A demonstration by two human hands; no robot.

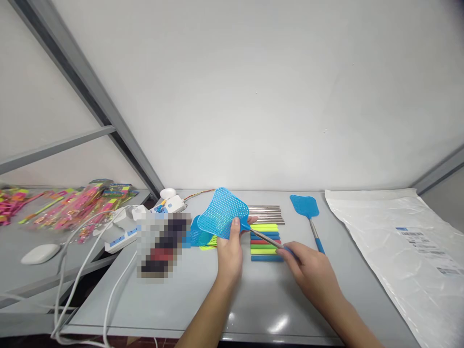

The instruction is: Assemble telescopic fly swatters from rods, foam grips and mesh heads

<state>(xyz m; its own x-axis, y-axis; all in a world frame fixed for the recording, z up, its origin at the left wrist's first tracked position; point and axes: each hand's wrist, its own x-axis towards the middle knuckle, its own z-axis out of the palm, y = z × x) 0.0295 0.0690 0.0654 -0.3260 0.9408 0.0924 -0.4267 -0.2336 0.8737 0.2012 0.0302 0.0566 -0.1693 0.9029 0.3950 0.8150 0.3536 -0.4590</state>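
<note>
A blue fly swatter point(225, 212) is held up over the table by both hands. My left hand point(232, 256) grips the base of its mesh head, thumb on top. My right hand point(308, 266) is closed around the blue handle end of its metal rod. Beneath it lies a row of coloured handle tubes point(266, 246) in yellow, blue, red and green. Several metal rods point(268, 212) lie side by side behind the tubes. Another blue swatter point(304, 206), with rod and handle, rests to the right. Loose blue and yellow swatter heads point(197, 234) are partly hidden left of my left hand.
A white plastic mailing bag point(395, 241) covers the right side of the grey table point(174, 304). White power strips point(123, 237) and looping cables are at the left, near a blurred-out item point(163, 246). Bagged pink and yellow goods point(83, 203) and a white mouse point(40, 253) lie further left.
</note>
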